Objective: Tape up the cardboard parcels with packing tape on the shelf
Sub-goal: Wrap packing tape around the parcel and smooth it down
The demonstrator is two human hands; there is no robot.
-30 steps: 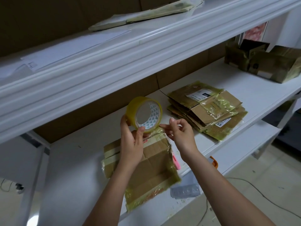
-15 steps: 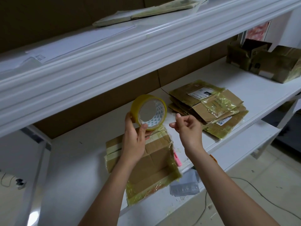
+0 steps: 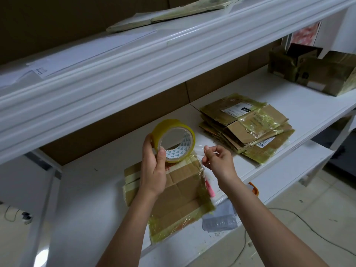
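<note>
My left hand (image 3: 154,166) grips a yellowish roll of packing tape (image 3: 173,140), held upright above the shelf. A short clear strip runs from the roll to my right hand (image 3: 217,160), which pinches the tape's free end between thumb and fingers just right of the roll. Below both hands a flat cardboard parcel (image 3: 181,191), partly wrapped in tape, lies on the white shelf (image 3: 92,189).
A stack of flat taped cardboard parcels (image 3: 246,128) lies to the right on the shelf. Taped boxes (image 3: 316,72) stand at the far right. A pink object (image 3: 210,188) lies beside the parcel. The upper shelf (image 3: 134,60) overhangs, with flat parcels on it.
My right hand has moved right, away from the roll, drawing out a short strip of tape. The roll in my left hand has tilted slightly.
</note>
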